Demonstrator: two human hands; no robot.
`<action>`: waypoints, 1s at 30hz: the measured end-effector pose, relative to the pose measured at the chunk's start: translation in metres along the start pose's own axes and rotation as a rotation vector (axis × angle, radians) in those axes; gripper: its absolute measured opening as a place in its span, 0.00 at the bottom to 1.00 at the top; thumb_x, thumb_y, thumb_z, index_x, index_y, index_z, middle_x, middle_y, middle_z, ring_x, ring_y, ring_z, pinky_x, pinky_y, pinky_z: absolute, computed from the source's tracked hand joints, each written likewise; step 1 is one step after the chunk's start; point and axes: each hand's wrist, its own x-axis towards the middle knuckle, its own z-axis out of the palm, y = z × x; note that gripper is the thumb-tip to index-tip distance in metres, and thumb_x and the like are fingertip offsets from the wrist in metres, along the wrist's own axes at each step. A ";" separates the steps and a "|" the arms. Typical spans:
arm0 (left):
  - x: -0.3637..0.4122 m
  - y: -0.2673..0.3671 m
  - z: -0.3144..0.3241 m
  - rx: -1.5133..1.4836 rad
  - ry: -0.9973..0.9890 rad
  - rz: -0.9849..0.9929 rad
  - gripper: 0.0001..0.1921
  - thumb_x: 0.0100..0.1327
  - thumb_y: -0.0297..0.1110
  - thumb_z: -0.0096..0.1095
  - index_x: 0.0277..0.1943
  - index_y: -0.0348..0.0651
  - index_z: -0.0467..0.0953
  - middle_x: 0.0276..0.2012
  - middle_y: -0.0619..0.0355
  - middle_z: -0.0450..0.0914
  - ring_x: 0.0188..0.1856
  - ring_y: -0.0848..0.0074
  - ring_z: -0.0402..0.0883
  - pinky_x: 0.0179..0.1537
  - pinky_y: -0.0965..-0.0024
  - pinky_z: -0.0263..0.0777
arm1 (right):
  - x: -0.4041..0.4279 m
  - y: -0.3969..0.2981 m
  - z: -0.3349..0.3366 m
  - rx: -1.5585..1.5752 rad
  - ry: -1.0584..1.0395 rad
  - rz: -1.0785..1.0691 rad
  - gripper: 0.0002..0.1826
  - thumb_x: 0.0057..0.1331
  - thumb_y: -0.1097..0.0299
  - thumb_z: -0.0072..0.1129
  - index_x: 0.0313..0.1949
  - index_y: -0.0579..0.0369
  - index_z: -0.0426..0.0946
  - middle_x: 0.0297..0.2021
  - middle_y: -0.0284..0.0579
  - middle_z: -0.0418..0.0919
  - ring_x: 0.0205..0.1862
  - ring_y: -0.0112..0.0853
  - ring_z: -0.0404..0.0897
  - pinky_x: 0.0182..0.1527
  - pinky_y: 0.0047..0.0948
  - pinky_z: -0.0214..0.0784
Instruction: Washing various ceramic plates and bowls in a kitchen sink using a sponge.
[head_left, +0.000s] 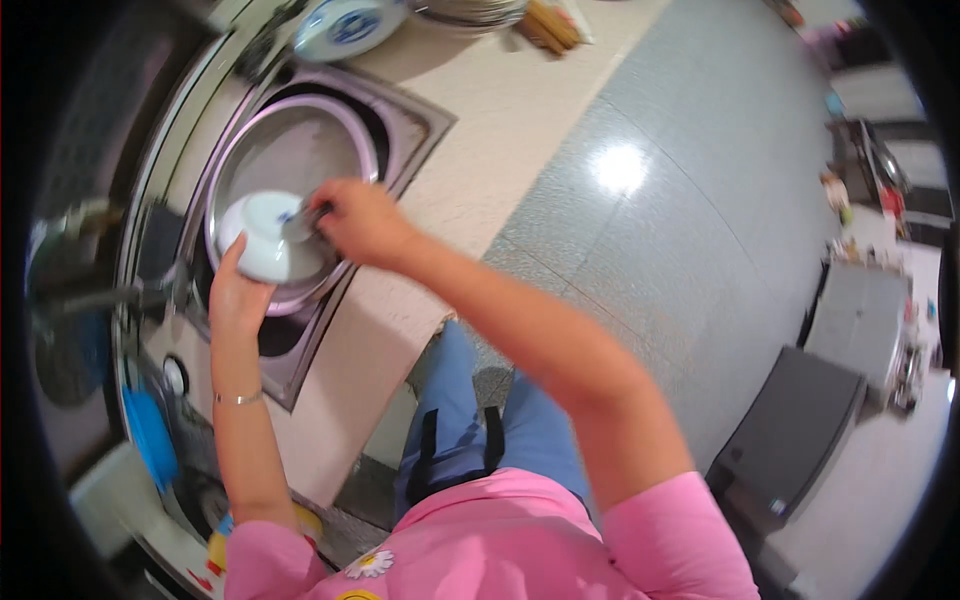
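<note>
My left hand (241, 289) grips a white ceramic bowl (264, 247), its base turned up towards me. A small blue mark shows on the bowl's foot. Pressed to the bowl's right side is my right hand (365, 219), its fingers curled around a small dark scrubber (322, 214); motion blur hides what kind it is. Both hands are over a round metal basin with a pale lilac rim (365, 139), which sits in the stainless steel sink (416, 124). Greyish water seems to fill the basin, and anything beneath its surface cannot be made out.
A blue-patterned plate (351, 28), stacked dishes (471, 11) and a bundle of wooden chopsticks (550, 28) lie on the pale countertop (480, 105) beyond the sink. A faucet (154, 292) reaches in from the left. A blue plastic basin (148, 435) stands at lower left.
</note>
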 end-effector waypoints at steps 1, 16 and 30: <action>0.003 0.002 -0.006 -0.001 -0.036 -0.013 0.23 0.63 0.32 0.52 0.59 0.34 0.59 0.56 0.50 0.66 0.58 0.64 0.65 0.59 0.58 0.60 | 0.001 -0.002 0.013 0.037 0.081 0.061 0.10 0.49 0.74 0.54 0.33 0.56 0.76 0.30 0.54 0.76 0.36 0.47 0.75 0.42 0.39 0.67; 0.004 0.007 -0.005 0.206 -0.137 -0.114 0.20 0.65 0.45 0.47 0.54 0.42 0.67 0.52 0.56 0.72 0.54 0.70 0.71 0.56 0.65 0.64 | -0.021 -0.042 0.072 0.292 0.331 0.122 0.06 0.56 0.70 0.52 0.34 0.52 0.74 0.31 0.47 0.75 0.39 0.45 0.71 0.42 0.41 0.64; 0.008 0.019 0.000 0.331 0.005 -0.102 0.21 0.64 0.37 0.52 0.58 0.39 0.63 0.54 0.53 0.70 0.55 0.67 0.70 0.54 0.63 0.67 | 0.018 -0.006 0.077 0.204 -0.060 0.442 0.27 0.63 0.61 0.45 0.60 0.54 0.54 0.60 0.55 0.56 0.64 0.49 0.50 0.60 0.53 0.47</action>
